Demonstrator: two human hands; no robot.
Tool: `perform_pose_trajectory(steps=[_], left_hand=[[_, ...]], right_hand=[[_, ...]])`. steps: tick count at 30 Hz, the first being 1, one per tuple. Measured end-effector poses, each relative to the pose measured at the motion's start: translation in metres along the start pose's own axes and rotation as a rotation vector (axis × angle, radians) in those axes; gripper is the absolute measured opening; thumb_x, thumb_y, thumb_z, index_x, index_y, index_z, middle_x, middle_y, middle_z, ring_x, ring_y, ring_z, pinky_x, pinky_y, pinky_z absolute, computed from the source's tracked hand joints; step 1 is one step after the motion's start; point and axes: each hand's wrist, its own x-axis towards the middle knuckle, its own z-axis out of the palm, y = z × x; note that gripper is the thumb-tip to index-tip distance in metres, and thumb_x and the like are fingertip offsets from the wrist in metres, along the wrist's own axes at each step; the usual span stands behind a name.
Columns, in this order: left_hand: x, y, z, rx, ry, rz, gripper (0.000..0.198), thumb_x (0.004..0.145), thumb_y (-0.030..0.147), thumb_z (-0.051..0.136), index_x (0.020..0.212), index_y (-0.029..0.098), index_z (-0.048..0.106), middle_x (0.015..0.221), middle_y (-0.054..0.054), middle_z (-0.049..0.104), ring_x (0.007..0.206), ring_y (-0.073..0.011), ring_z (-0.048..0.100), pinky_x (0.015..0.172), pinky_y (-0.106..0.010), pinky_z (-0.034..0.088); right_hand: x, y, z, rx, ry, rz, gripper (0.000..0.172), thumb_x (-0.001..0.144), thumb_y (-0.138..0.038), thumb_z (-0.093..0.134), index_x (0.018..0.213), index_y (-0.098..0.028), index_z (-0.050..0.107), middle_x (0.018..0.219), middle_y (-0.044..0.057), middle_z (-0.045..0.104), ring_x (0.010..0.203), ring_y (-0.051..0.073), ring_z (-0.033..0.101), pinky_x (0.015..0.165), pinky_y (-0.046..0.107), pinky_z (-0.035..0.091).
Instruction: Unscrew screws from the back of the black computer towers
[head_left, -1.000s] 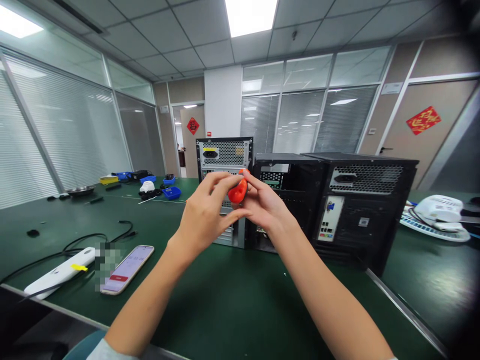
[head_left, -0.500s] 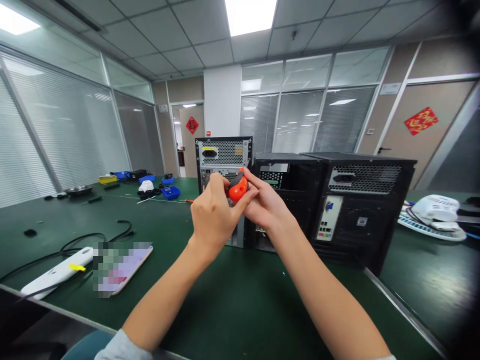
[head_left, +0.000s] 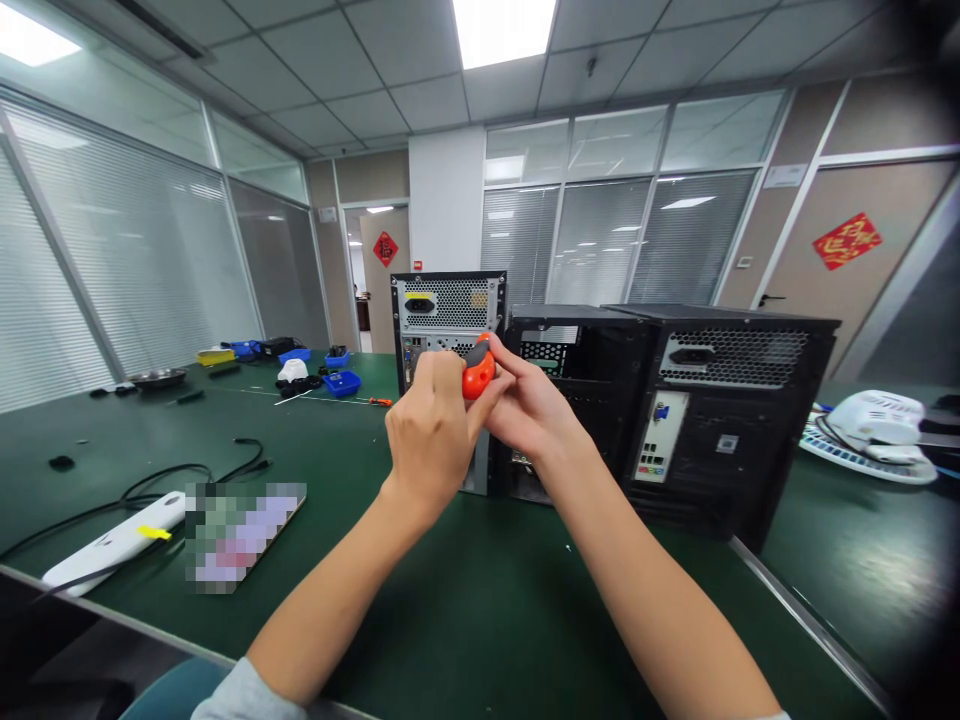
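An orange and black screwdriver [head_left: 478, 378] points away from me, so its rounded handle end faces me and its shaft is hidden. My left hand [head_left: 429, 420] is closed round the handle's left side, with the thumb below it. On the other side, the fingers of my right hand [head_left: 529, 405] close on the same handle. Just behind both hands stands the back of a computer case [head_left: 450, 300], with a power supply grille and ports. My hands cover part of that case, and I cannot tell whether the tip touches it.
Two black computer cases [head_left: 581, 400] [head_left: 739, 420] stand to the right. At left lie a white power strip [head_left: 112, 550], a phone [head_left: 255, 535] and black cables. Blue trays [head_left: 342, 384] and another orange tool [head_left: 380, 402] are farther back. A white device [head_left: 874, 425] sits far right.
My left hand has shifted slightly right and turned, its raised knuckles now lower against the handle. My right hand stays nearly in place. The view has shifted very slightly.
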Motion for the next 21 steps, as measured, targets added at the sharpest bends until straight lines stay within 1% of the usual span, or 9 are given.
perform_pose_trajectory(steps=[3,8,13,17,19,21], left_hand=[[-0.0009,-0.0003,-0.0009,0.005,-0.012,0.0,0.035,0.085,0.052,0.043,0.081,0.017,0.045,0.072,0.001,0.048,0.052,-0.0061,0.043,0.047,-0.019,0.032],[-0.0006,-0.0008,-0.0025,-0.016,-0.002,0.018,0.033,0.083,0.05,0.047,0.082,0.017,0.046,0.073,0.0,0.048,0.061,-0.0088,0.048,0.053,-0.019,0.035],[-0.0011,-0.001,-0.0038,0.006,-0.016,0.04,0.03,0.084,0.046,0.05,0.087,0.017,0.048,0.074,-0.001,0.05,0.066,-0.0104,0.048,0.057,-0.02,0.037],[-0.0011,-0.0016,-0.0054,0.018,-0.022,0.037,0.03,0.085,0.045,0.048,0.094,0.017,0.05,0.075,-0.001,0.05,0.062,-0.0091,0.045,0.054,-0.02,0.037],[-0.0007,-0.002,-0.0064,0.013,-0.023,0.035,0.03,0.085,0.044,0.049,0.096,0.017,0.051,0.076,0.0,0.05,0.059,-0.0079,0.044,0.053,-0.019,0.036],[-0.0003,-0.0026,-0.0072,0.007,-0.019,0.036,0.029,0.084,0.043,0.05,0.097,0.017,0.052,0.076,-0.001,0.05,0.058,-0.0074,0.044,0.052,-0.018,0.036]], right_hand=[[0.0001,0.0005,0.0003,-0.004,0.001,0.003,0.018,0.082,-0.029,0.058,0.068,-0.017,0.06,0.062,-0.002,0.064,0.056,0.007,0.058,0.06,0.019,0.047],[-0.0002,-0.0001,0.0006,0.012,0.015,0.022,0.023,0.084,-0.03,0.056,0.066,-0.016,0.06,0.061,-0.001,0.064,0.056,0.007,0.058,0.059,0.019,0.047],[-0.0013,-0.0004,0.0014,0.019,0.035,0.029,0.027,0.087,-0.031,0.05,0.067,-0.015,0.06,0.061,0.0,0.065,0.059,0.008,0.059,0.059,0.019,0.048],[-0.0011,-0.0001,0.0005,0.016,0.031,0.021,0.025,0.086,-0.03,0.051,0.068,-0.016,0.061,0.063,0.001,0.066,0.06,0.009,0.06,0.059,0.02,0.048],[-0.0007,-0.0001,-0.0001,0.016,0.024,0.024,0.022,0.085,-0.03,0.054,0.069,-0.017,0.061,0.064,0.0,0.066,0.059,0.009,0.059,0.057,0.02,0.048],[-0.0003,0.0,-0.0004,0.031,0.029,0.025,0.022,0.086,-0.029,0.052,0.069,-0.017,0.061,0.064,0.0,0.065,0.058,0.008,0.058,0.056,0.019,0.047]])
